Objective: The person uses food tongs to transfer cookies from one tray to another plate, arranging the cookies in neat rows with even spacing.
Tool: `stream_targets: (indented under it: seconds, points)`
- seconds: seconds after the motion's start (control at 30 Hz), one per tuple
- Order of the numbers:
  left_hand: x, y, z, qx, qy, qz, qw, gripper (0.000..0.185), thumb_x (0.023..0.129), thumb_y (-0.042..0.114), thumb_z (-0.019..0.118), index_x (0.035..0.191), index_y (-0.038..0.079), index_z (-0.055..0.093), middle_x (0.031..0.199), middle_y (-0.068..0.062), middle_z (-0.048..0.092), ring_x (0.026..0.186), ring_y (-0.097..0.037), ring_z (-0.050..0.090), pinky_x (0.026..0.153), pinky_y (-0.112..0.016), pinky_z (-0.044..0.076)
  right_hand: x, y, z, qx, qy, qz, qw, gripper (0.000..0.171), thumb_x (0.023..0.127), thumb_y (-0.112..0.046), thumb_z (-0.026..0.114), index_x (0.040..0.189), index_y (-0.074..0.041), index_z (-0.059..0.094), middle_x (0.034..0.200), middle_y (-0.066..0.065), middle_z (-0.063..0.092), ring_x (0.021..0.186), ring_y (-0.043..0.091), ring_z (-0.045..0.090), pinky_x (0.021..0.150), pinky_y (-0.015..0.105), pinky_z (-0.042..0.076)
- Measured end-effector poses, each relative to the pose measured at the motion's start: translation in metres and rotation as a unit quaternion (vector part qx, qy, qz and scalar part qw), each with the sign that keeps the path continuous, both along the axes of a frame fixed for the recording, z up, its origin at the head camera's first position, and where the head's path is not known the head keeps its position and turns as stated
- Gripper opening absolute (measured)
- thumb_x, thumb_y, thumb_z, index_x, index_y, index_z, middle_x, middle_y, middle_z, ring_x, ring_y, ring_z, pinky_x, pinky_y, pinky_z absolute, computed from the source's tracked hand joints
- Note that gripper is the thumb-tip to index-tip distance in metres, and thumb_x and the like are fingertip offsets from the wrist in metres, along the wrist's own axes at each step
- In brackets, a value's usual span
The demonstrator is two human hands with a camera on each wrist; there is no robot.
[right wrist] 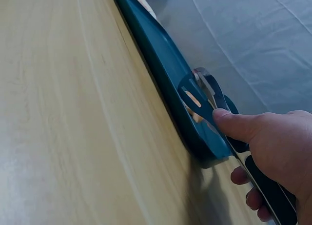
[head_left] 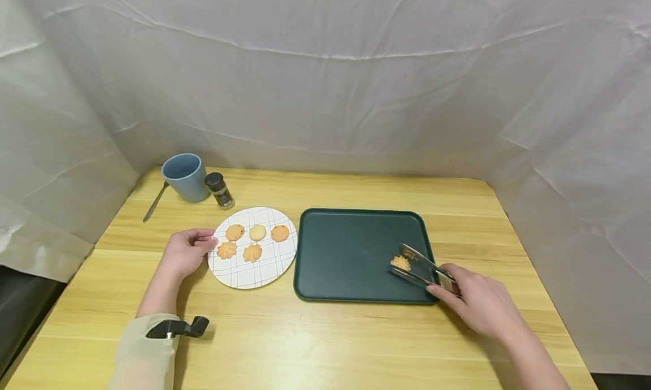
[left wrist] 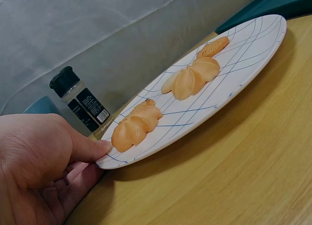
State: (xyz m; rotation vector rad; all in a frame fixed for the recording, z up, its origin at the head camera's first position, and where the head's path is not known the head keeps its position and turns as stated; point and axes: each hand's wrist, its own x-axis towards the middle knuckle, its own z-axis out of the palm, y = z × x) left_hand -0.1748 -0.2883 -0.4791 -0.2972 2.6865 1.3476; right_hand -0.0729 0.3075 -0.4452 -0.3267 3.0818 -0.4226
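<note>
One ridged, flower-shaped biscuit (head_left: 400,262) sits between the tips of shiny metal tongs (head_left: 419,266), near the right edge of the dark green tray (head_left: 351,248), a smooth rounded-corner rectangle at the middle of the wooden table (head_left: 315,333). The right hand (head_left: 478,305) grips the tongs' handle, thumb pressed along the top blade and fingers curled beneath. Just left of the tray lies a round white plate (head_left: 264,271) with a thin blue grid, carrying five biscuits: three flat round ones behind, two ridged ones in front. The left hand (head_left: 185,253) pinches the plate's left rim, thumb on top and fingers tucked under. Toward the table's far-left corner stand a matte blue cup (head_left: 185,177), a small black-capped glass jar (head_left: 219,190) and a metal spoon (head_left: 154,202).
</note>
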Motion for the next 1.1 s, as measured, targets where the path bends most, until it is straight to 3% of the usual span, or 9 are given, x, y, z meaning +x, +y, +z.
stream_targets:
  seconds: [0.23, 0.53, 0.77, 1.1]
  points:
    - [0.0, 0.002, 0.001, -0.002, 0.002, 0.002, 1.0, 0.042, 0.106, 0.022, 0.066, 0.139, -0.004, 0.064, 0.131, -0.023, 0.067, 0.115, -0.031, 0.064, 0.083, -0.025, 0.05, 0.003, 0.003, -0.007, -0.004, -0.003, -0.002, 1.0, 0.056, 0.103, -0.062, 0.059, 0.133, -0.015, 0.066, 0.073, -0.012, 0.052, 0.065, 0.012, 0.051, 0.055, 0.038, 0.042]
    - [0.001, 0.002, 0.001, -0.001, 0.002, 0.001, 1.0, 0.042, 0.106, 0.022, 0.066, 0.139, -0.004, 0.063, 0.132, -0.023, 0.067, 0.115, -0.031, 0.064, 0.085, -0.027, 0.05, 0.005, 0.006, -0.013, -0.005, 0.023, 0.003, 1.0, 0.051, 0.105, -0.057, 0.059, 0.133, -0.014, 0.067, 0.092, -0.005, 0.069, 0.067, 0.011, 0.054, 0.056, 0.039, 0.046]
    - [0.001, 0.002, 0.001, 0.001, 0.002, 0.001, 1.0, 0.042, 0.106, 0.022, 0.066, 0.14, -0.004, 0.063, 0.132, -0.023, 0.067, 0.115, -0.031, 0.064, 0.084, -0.026, 0.05, 0.007, 0.004, -0.012, -0.012, 0.018, -0.001, 1.0, 0.052, 0.105, -0.057, 0.059, 0.133, -0.014, 0.067, 0.076, -0.012, 0.054, 0.063, 0.012, 0.048, 0.054, 0.034, 0.039]
    - [0.0, 0.001, 0.0, 0.0, 0.005, 0.001, 1.0, 0.042, 0.106, 0.022, 0.066, 0.14, -0.004, 0.063, 0.131, -0.023, 0.067, 0.115, -0.032, 0.064, 0.086, -0.029, 0.05, 0.002, -0.004, -0.005, -0.019, 0.045, 0.015, 0.999, 0.042, 0.104, -0.055, 0.062, 0.127, -0.02, 0.067, 0.075, -0.015, 0.051, 0.059, 0.007, 0.045, 0.05, 0.029, 0.034]
